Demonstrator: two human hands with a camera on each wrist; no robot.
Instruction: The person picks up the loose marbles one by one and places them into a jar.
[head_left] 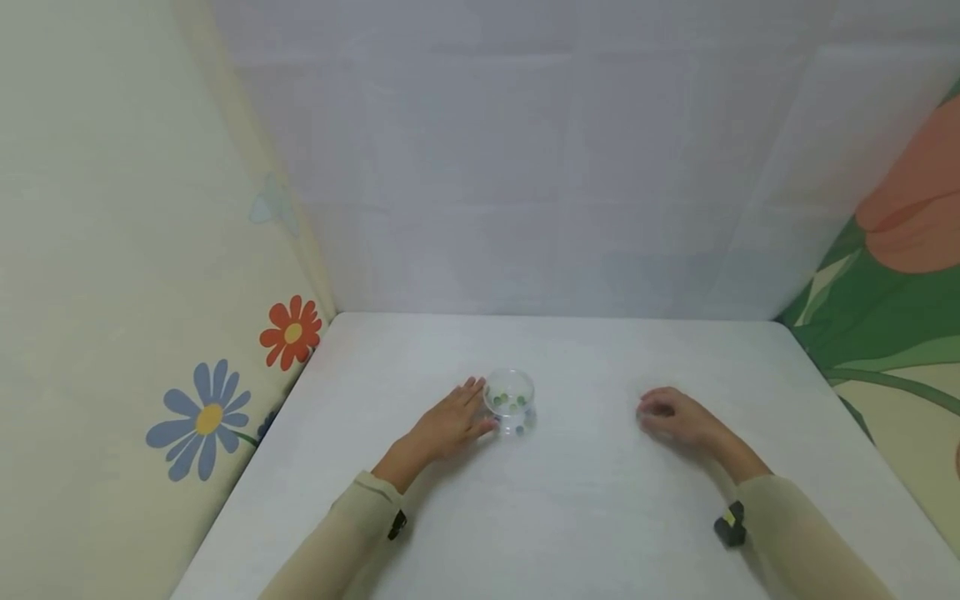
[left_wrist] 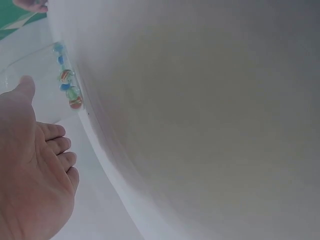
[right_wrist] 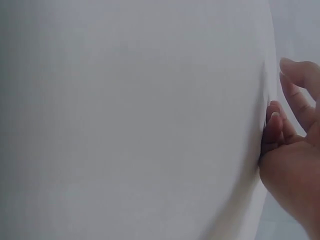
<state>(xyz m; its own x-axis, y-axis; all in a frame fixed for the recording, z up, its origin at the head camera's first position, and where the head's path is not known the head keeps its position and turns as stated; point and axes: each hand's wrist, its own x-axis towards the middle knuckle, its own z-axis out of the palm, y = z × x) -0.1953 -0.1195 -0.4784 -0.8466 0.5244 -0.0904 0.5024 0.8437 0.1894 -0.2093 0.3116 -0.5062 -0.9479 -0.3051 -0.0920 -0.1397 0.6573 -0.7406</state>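
The white counter (head_left: 570,500) is bounded by a flower-printed wall panel (head_left: 135,333) on the left, a plain pale panel (head_left: 525,167) at the back and a green-and-orange panel (head_left: 892,283) on the right. The small clear glass bowl of coloured marbles (head_left: 510,402) stands mid-counter, just beside the left hand (head_left: 448,427). Open counter lies between that bowl and the right hand (head_left: 675,417), and nearer the front edge.

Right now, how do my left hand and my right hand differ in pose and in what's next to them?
The left hand lies with fingers straight, its fingertips beside the clear cup of marbles; whether they touch it is unclear. The right hand has its fingers curled under, apart from the cup, with nothing visible in it. Both rest on the white table, and both arms wear beige sleeves.
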